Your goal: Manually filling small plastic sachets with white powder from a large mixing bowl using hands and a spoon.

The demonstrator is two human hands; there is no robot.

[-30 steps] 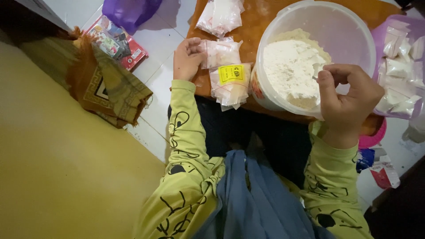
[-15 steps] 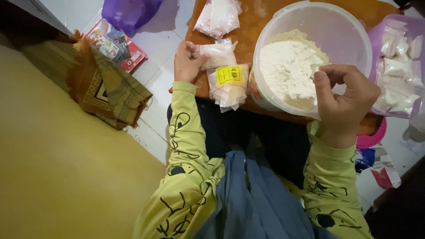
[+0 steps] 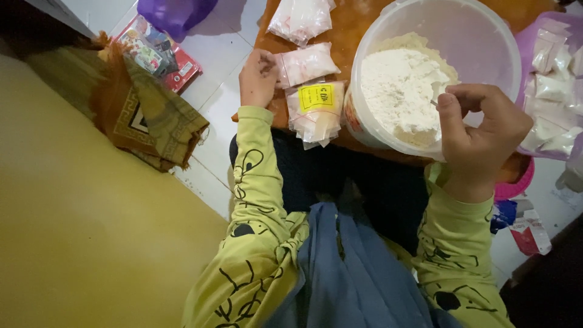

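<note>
Right hand (image 3: 480,130): fingers pinched on a small utensil handle over the white powder (image 3: 401,91) in the tub (image 3: 480,36) on the desk (image 3: 352,24). Left hand (image 3: 258,76): fingers curled together against a clear packet (image 3: 306,64).

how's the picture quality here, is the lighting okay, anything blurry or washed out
Head view: dim, soft indoor light with a cool cast; the white powder in the tub is bright and loses detail; the right hand is slightly soft, the left hand clearer; bottom right corner falls into dark shadow; mild wide-angle stretch at the edges.
</note>
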